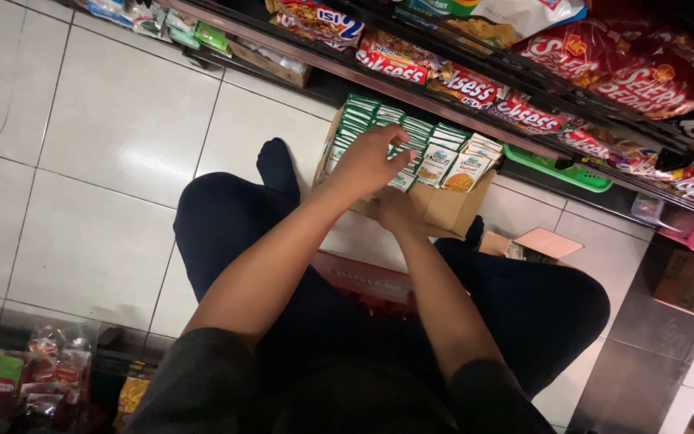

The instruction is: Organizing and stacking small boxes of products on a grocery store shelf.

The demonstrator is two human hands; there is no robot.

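Squatting on the tiled floor (114, 137), the person faces a low shelf (411, 88) loaded with red snack bags (475, 87), so both arms reach forward and down between the knees. A cardboard box (443, 210) sits on the floor just in front of the shelf edge, flaps open, tilted slightly toward the person; that keeps its contents in easy reach. Small green and white packets (427, 149) stand upright in tight rows inside it, faces toward the camera. Left hand (367, 161) lies on top of the packet rows, fingers spread a little and curled down over the packet tops, touching them; whether any packet is pinched cannot be told. Right hand (395, 210) rests against the near wall of the box below the packets, seemingly steadying it; its fingers are hidden, so grip cannot be told. A second small open box (536, 241) lies beside the right knee.
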